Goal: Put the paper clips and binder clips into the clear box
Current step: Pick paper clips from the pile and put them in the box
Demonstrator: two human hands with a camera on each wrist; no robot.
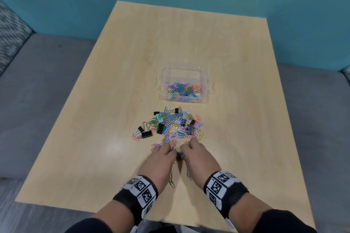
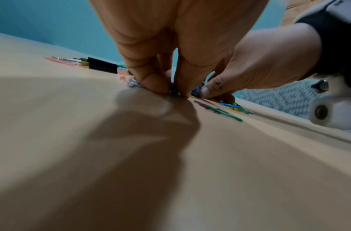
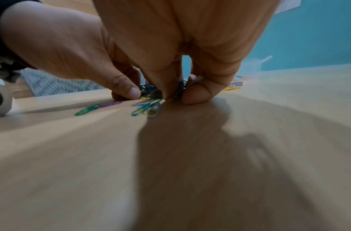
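A loose pile of coloured paper clips and black binder clips [image 1: 171, 125] lies mid-table. Beyond it stands the clear box [image 1: 165, 81], with several paper clips in its bottom. Both hands are down at the pile's near edge, side by side. My left hand [image 1: 170, 150] curls its fingers round a small bunch of paper clips [image 2: 173, 91] against the table. My right hand [image 1: 187, 148] does the same, its fingers [image 3: 198, 95] bunched on a tangle of clips [image 3: 151, 92]. A dark clip [image 1: 180, 155] shows between the two hands.
A few stray clips [image 1: 171, 181] lie on the wooden table [image 1: 94, 138] under my wrists, close to its near edge. A black binder clip [image 2: 102, 65] sits left of my left hand. Grey upholstered seating and a teal wall surround the table.
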